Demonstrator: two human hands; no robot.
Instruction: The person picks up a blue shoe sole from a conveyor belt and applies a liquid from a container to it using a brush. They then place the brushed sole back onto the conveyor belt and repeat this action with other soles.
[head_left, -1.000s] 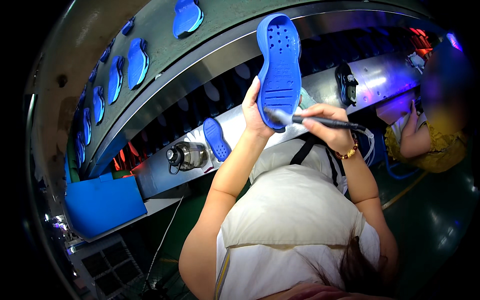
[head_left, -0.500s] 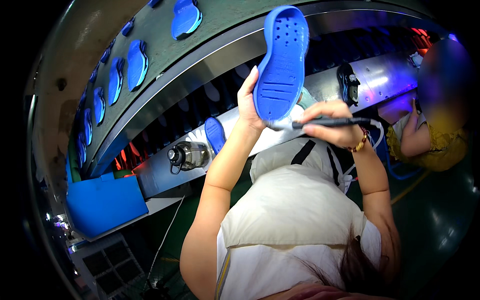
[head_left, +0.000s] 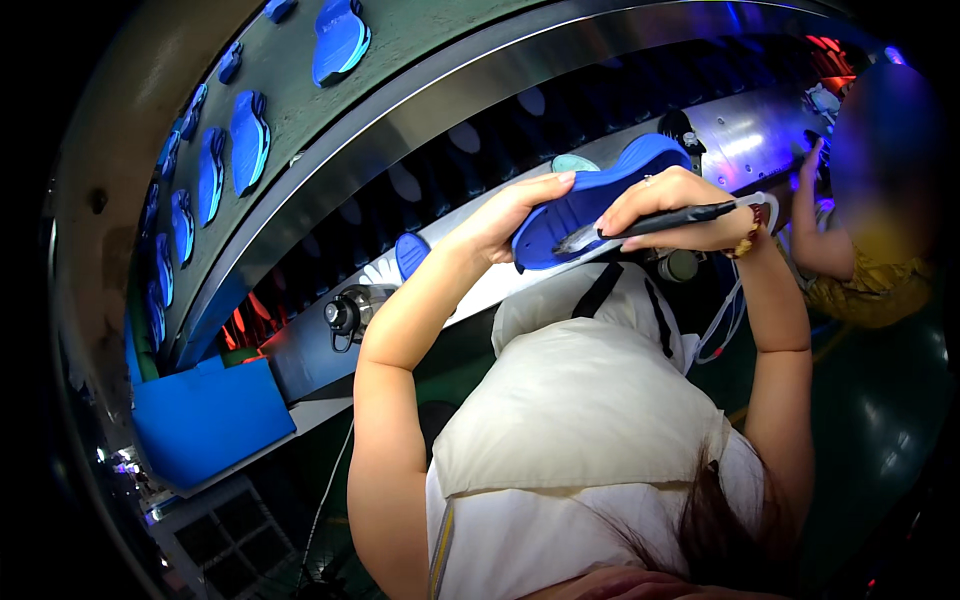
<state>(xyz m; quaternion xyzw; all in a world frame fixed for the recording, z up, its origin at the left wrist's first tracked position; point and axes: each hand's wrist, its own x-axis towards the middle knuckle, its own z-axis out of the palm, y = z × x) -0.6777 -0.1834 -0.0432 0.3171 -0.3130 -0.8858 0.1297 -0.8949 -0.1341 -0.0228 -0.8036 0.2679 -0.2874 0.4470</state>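
Note:
My left hand (head_left: 508, 215) grips the heel end of a blue shoe sole (head_left: 572, 212), thumb along the edge, the sole tilted with its far end pointing up and right. In my right hand (head_left: 685, 205) is a black-handled brush (head_left: 680, 219), held like a pen. Its bristles touch the sole's inner face near the heel. My right hand hides part of the sole's middle. A white hose (head_left: 765, 205) shows beside my right wrist, by the rear of the brush handle. Beyond the sole, a pale green rounded piece (head_left: 574, 162) lies on the metal bench.
On the metal bench (head_left: 300, 345) lie another blue sole (head_left: 410, 255) and a dark bottle (head_left: 350, 312). Several blue soles (head_left: 249, 140) rest on a green belt (head_left: 300, 110). A blue box (head_left: 215, 410) stands left. At right sits a co-worker (head_left: 860, 260); a round container (head_left: 678, 265) is below my right hand.
The sole has been lowered and tipped from upright to a slant toward the right. The brush has moved from its heel edge onto the inner face. The soles on the belt appear further left.

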